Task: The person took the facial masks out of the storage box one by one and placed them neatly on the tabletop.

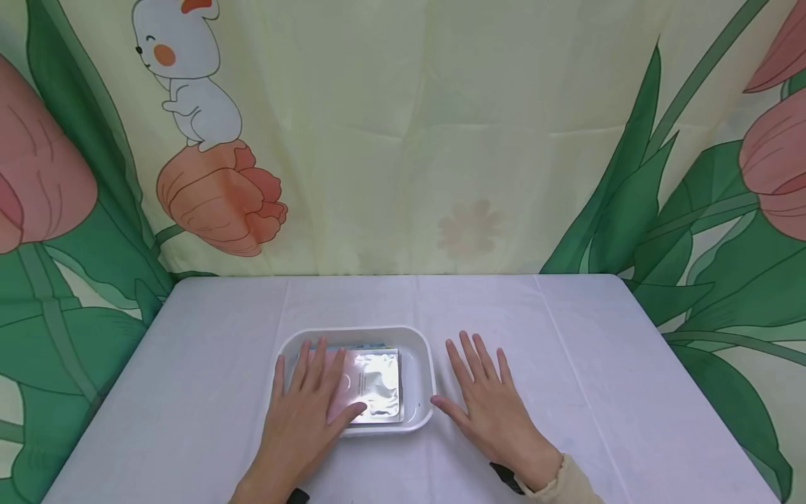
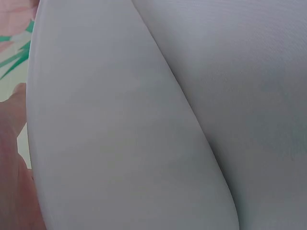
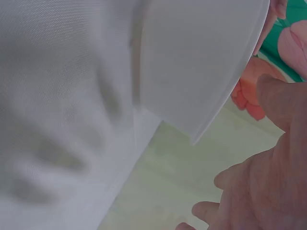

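A white plastic tray (image 1: 415, 374) stands on the table, holding flat packets. The top packet (image 1: 381, 383) is a shiny sachet, pink on its left and silver on its right. A bluish edge of another packet (image 1: 371, 346) shows behind it. My left hand (image 1: 297, 420) is spread over the tray's left part, fingers straight; I cannot tell whether it touches the packets. To the right of the tray, my right hand (image 1: 494, 413) is spread with straight fingers, its thumb close to the rim. In the right wrist view, the tray's side (image 3: 192, 57) is near that thumb (image 3: 273, 98).
A white cloth (image 1: 208, 364) covers the table. Behind it hangs a curtain (image 1: 378, 140) printed with tulips, leaves and a white cartoon animal. Dark bands sit at both wrists, and a beige sleeve (image 1: 560, 483) covers the right forearm.
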Demonstrator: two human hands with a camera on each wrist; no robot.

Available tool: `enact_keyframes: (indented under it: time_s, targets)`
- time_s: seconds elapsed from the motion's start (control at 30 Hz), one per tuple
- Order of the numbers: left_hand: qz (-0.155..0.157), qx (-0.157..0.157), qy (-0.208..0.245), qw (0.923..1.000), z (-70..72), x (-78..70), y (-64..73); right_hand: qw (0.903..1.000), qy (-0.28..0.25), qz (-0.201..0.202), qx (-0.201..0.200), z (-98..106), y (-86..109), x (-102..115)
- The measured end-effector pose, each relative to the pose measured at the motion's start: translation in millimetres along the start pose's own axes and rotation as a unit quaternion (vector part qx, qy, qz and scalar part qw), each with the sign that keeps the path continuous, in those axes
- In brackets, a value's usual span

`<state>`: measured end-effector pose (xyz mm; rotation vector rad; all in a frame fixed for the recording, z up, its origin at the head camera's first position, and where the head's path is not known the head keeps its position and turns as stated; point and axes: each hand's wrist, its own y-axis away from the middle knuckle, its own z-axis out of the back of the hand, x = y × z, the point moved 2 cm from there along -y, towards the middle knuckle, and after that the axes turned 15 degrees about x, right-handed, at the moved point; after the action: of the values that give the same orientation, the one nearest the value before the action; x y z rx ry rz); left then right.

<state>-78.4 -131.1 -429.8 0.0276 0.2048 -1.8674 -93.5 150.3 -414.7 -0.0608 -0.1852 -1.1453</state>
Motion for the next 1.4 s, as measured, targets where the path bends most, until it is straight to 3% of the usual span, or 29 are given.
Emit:
enact_keyframes:
  time_s: [0.2,0.53,1.07,1.4]
  targets:
    - [0.007,0.015,-0.010,0.9998,1.7,4.2,0.8,0.9999,0.004,0.009,-0.005,1,-2.3,4]
    - [0.011,0.005,-0.012,0.9999,2.7,12.9,3.7,0.9999,0.002,0.014,0.005,-2,-8.1,8]
    - [0.038,0.021,0.006,0.9990,6.1,26.8,9.1,0.9993,0.007,0.037,0.006,-2,-19.7,22]
    - [0.058,0.049,0.021,0.9969,9.2,36.8,13.0,0.9987,-0.008,0.043,0.024,-3,-28.0,34]
